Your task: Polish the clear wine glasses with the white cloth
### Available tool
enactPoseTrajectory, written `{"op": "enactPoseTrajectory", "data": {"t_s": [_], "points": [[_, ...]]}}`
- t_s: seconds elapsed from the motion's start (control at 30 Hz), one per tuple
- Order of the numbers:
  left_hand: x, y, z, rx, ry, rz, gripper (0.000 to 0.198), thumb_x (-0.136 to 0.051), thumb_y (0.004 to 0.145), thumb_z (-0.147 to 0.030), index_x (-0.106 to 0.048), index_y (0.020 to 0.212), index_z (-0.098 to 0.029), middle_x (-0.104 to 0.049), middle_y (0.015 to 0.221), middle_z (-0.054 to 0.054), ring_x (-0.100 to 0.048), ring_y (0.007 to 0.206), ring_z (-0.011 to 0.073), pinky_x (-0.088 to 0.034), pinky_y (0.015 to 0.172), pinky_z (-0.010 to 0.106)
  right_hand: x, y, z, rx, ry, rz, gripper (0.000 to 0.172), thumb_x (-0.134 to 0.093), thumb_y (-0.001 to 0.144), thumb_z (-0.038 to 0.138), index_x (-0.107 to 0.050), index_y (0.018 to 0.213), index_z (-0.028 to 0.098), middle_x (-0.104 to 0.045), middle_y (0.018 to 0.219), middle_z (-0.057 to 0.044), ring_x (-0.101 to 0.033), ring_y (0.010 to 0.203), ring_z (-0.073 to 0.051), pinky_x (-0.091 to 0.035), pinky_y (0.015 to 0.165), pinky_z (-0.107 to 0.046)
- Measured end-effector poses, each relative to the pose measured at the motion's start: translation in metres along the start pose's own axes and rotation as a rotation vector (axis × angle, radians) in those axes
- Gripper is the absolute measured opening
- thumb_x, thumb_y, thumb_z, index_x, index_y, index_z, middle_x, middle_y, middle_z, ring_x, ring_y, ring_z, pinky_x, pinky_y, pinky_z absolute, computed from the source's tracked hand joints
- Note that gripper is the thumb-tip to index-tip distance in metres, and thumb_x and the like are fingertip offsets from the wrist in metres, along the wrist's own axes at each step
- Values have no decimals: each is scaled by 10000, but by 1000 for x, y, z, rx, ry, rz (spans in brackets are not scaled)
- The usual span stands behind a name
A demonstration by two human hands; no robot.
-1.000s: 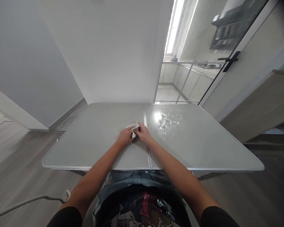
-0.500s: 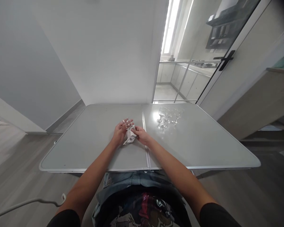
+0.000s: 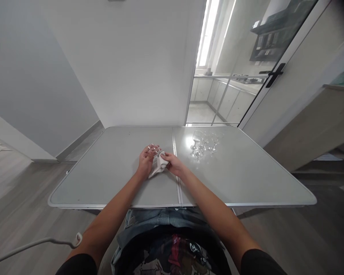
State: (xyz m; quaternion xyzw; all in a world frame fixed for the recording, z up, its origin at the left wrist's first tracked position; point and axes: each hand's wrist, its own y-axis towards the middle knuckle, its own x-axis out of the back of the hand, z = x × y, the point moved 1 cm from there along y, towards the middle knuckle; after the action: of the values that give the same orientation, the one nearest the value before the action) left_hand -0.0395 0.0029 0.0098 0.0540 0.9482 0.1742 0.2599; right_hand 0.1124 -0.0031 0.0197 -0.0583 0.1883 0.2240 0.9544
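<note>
My left hand (image 3: pixel 146 160) is curled round the bowl of a clear stemmed glass (image 3: pixel 154 149), which lies tilted between my two hands over the table. My right hand (image 3: pixel 172 162) pinches a white cloth (image 3: pixel 161 162) against the lower part of that glass. The cloth is bunched, and a corner of it hangs toward the tabletop. Fingers and cloth hide most of the stem and base. Right of my hands, several more clear stemmed glasses (image 3: pixel 199 144) stand close together on the table.
The grey folding table (image 3: pixel 234 175) has a metal edge and a seam (image 3: pixel 178 187) down its middle. A white wall (image 3: pixel 143 76) rises behind it. At the right back is a glass door with a black handle (image 3: pixel 275 75). A pale cable (image 3: pixel 42 241) hangs at lower left.
The white cloth has shifted and bunched differently under my right fingers. My left fingers have moved slightly on the glass. The standing glasses have stayed in place.
</note>
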Motion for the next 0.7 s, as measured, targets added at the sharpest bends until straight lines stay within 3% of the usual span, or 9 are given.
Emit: {"op": "enactPoseTrajectory", "data": {"t_s": [0.07,0.13,0.3,0.37,0.43,0.53,0.6,0.7], "points": [[-1,0,-1,-4,-2,5,502,-787,804,-470,-623,1184,-185,-666,1274,167,-692,1090,271,-500,1017,463,2,0,2,-34,53,11,442,-830,645,502,-613,896,210,-645,755,-7,-544,638,-143,-419,603,-272],[-1,0,-2,-10,2,-4,514,-808,785,-459,-622,1177,-185,-665,1275,168,-692,1089,273,-499,1014,463,5,-1,4,45,-52,-45,418,-834,642,469,-606,888,219,-650,749,2,-552,645,-152,-420,620,-280],[0,2,-3,-42,14,-38,504,-807,794,-437,-609,1185,-190,-651,1298,172,-681,1127,285,-478,1026,472,6,-7,5,458,-763,-232,98,-686,761,255,-642,845,231,-675,813,-20,-596,850,-207,-398,887,-363],[1,2,-4,-54,16,-45,496,-798,804,-436,-606,1190,-190,-650,1297,170,-678,1139,285,-465,1042,475,4,-7,5,512,-854,-245,86,-649,764,211,-655,848,233,-681,843,-25,-595,890,-211,-363,957,-385],[2,2,-6,-60,20,-48,495,-802,798,-442,-614,1179,-191,-660,1280,163,-680,1132,281,-458,1054,474,4,-4,5,441,-699,-225,105,-679,739,244,-633,833,232,-672,829,-12,-589,830,-199,-402,891,-363],[1,2,-8,-54,27,-27,503,-810,781,-463,-624,1166,-199,-674,1260,151,-685,1117,281,-458,1056,474,7,0,6,147,-230,-118,267,-759,674,336,-597,853,224,-645,778,2,-573,714,-178,-431,701,-301],[0,1,-9,-52,31,-5,507,-810,781,-460,-620,1177,-205,-673,1266,148,-683,1122,287,-456,1059,479,10,1,6,-27,-2,-35,332,-781,648,357,-591,882,218,-632,764,4,-569,682,-170,-428,649,-287],[-2,1,-9,-51,40,5,508,-810,788,-440,-613,1192,-205,-666,1282,154,-680,1131,293,-454,1060,485,13,0,6,-57,11,-24,347,-777,648,361,-576,897,226,-620,766,12,-564,681,-172,-436,649,-295]]}}
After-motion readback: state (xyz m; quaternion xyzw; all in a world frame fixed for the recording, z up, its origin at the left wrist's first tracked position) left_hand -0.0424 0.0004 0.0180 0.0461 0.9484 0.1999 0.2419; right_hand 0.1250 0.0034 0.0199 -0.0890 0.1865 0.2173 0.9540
